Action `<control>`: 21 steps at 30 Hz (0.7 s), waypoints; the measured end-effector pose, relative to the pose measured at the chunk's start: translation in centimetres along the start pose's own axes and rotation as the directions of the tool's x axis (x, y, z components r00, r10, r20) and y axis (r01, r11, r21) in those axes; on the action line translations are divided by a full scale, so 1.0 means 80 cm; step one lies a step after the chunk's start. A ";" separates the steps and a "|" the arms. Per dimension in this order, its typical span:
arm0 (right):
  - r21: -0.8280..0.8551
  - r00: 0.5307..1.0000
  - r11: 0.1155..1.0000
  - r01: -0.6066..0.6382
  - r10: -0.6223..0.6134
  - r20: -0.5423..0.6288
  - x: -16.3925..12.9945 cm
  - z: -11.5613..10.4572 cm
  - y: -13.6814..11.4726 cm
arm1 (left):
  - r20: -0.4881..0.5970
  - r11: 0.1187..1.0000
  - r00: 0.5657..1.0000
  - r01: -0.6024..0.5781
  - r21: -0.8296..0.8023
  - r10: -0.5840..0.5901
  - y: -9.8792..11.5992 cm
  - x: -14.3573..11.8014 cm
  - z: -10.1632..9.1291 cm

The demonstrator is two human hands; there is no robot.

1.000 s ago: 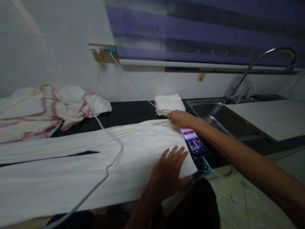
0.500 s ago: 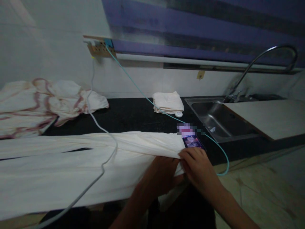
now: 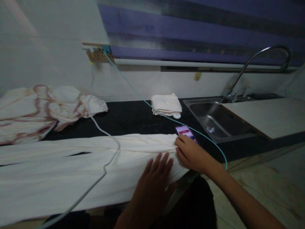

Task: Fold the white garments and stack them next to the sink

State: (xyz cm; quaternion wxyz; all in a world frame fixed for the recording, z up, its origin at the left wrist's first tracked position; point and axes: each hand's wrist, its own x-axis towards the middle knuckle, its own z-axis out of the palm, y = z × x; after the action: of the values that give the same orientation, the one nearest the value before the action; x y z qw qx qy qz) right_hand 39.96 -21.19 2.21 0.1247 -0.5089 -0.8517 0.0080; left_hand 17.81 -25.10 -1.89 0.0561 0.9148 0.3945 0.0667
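Observation:
A long white cloth (image 3: 95, 178) lies spread along the near edge of the dark counter, with lengthwise folds and a narrow gap showing the black top. My left hand (image 3: 154, 181) rests flat on it near its right end, fingers spread. At the cloth's right end, my right hand (image 3: 190, 154) has its fingers curled over the edge, gripping the bunched fabric. Just beyond that hand lies a phone (image 3: 184, 130) with a lit screen, its lower part partly covered by the hand.
A crumpled white cloth with reddish stripes (image 3: 47, 108) lies at the left. Behind stands a folded cloth stack (image 3: 166, 103) beside a small round white object (image 3: 176, 116). A grey cable (image 3: 105, 168) and a teal cable (image 3: 128, 82) cross the counter (image 3: 128, 117). A sink (image 3: 214, 121) and pale board (image 3: 267, 117) are right.
My left hand has moved from the cloth's end onto its surface and spread flat. My right hand has shifted slightly up, and the cloth's right end lies flatter.

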 end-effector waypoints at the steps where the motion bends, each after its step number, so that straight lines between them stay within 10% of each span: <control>1: -0.018 1.000 1.000 0.019 -0.019 -0.013 0.005 -0.002 0.000 | -0.001 1.000 1.000 -0.001 0.006 0.001 -0.001 0.002 0.002; 10: -0.067 0.977 0.976 0.209 -0.211 -0.033 -0.016 0.008 -0.035 | -0.012 0.997 1.000 -0.026 -0.078 0.025 -0.026 0.021 0.023; 14: -0.044 0.931 0.958 0.284 -0.286 -0.226 -0.052 0.019 -0.030 | 0.024 0.984 0.999 -0.029 -0.177 0.034 -0.041 0.018 0.016; 21: 0.012 0.947 0.975 0.220 -0.211 -0.240 -0.085 0.036 -0.026 | 0.022 0.928 1.000 -0.007 -0.374 0.016 -0.044 0.013 0.010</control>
State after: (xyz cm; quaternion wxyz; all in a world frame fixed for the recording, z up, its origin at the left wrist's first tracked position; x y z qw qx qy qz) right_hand 40.61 -27.81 -1.66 0.2358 -0.4074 -0.8809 -0.0501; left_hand 16.13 -21.94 -3.11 0.2335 0.8904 0.3686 0.1295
